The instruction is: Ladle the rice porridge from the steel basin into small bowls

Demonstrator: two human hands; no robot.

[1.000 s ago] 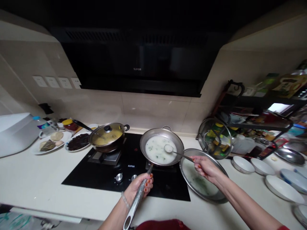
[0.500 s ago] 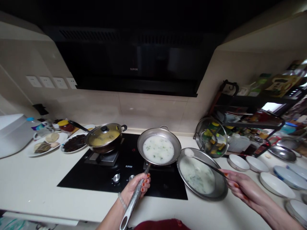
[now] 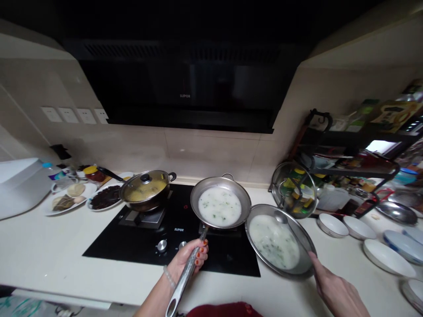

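Left hand [image 3: 189, 257], lower centre, is wrapped tightly round the handle of the pan [image 3: 244, 200]; the right hand [image 3: 333, 284], lower right, seems closed on the ladle [image 3: 280, 216], fingers partly hidden. Just beyond, the ladle's bowl is inside the basin [image 3: 304, 265], near its far rim. Ladling of a white, green-flecked mix appears in hand; it calls for a steady pan and a level ladle. Mid-frame, the pan sits over 1 burner of the stove [image 3: 132, 246]; left of it stands 1 lidded pot [image 3: 158, 192].
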